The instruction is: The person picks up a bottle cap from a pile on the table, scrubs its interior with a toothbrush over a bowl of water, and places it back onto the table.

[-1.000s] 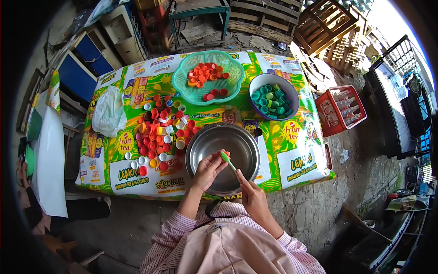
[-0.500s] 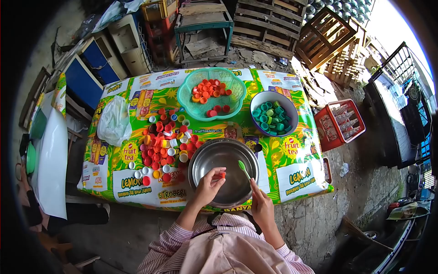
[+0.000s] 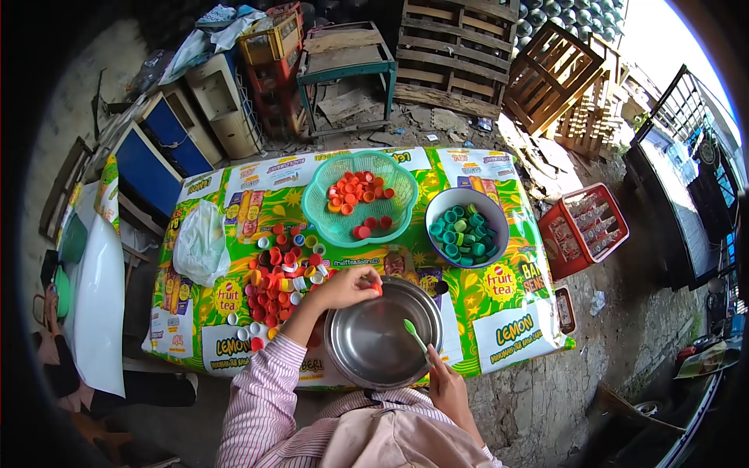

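Observation:
My left hand (image 3: 351, 288) pinches a red bottle cap (image 3: 378, 288) above the far left rim of a steel bowl (image 3: 374, 343). In my right hand (image 3: 448, 386) is a toothbrush (image 3: 414, 334) with a green head, held over the bowl's right side. Left of the bowl spreads a pile of loose caps (image 3: 273, 300), mostly red, with some white and yellow; my left forearm covers part of it. Beyond the bowl stands a mint-green plastic basket (image 3: 324, 226) with red and orange caps inside. To its right, a white bowl (image 3: 501, 218) with a dark rim contains green caps.
A patterned cloth (image 3: 234, 179) covers the table. On its left lies a white plastic bag (image 3: 201, 243). A red crate (image 3: 558, 234) with packed items stands off the right edge. Another person's hand (image 3: 51, 306) shows at far left, near a green container (image 3: 62, 292). Wooden pallets (image 3: 452, 58) stand behind.
My left hand has moved away from me, from over the bowl's middle to its far left rim, with the red cap. The toothbrush stays over the bowl. The view has tilted up.

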Demonstrator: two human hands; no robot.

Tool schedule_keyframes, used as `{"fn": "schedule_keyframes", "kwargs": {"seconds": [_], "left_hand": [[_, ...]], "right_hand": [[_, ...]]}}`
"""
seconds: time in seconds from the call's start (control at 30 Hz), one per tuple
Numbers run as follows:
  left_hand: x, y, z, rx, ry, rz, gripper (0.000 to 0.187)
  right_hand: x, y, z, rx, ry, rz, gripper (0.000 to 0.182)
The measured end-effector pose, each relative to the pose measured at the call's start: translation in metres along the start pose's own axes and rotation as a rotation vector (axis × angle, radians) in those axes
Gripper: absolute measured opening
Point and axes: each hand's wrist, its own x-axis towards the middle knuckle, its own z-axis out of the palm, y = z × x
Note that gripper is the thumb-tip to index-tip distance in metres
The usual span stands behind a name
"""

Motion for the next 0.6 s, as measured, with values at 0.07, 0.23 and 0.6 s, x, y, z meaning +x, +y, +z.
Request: {"fn": "schedule_keyframes", "kwargs": {"seconds": [0.07, 0.23, 0.6], "left_hand": [[0.042, -0.007, -0.034, 0.034, 0.225, 0.112, 0.018], [0.137, -0.044, -0.107, 0.2, 0.696, 0.216, 0.051], [-0.027, -0.059, -0.08, -0.006, 0.97, 0.227, 0.025]], "right_hand": [[0.001, 0.007, 0.004, -0.038, 0.034, -0.047, 0.052], [0.003, 0.004, 0.004, -0.042, 0.012, 0.023, 0.05], [0.013, 0.002, 0.003, -0.013, 0.025, 0.0, 0.05]]}}
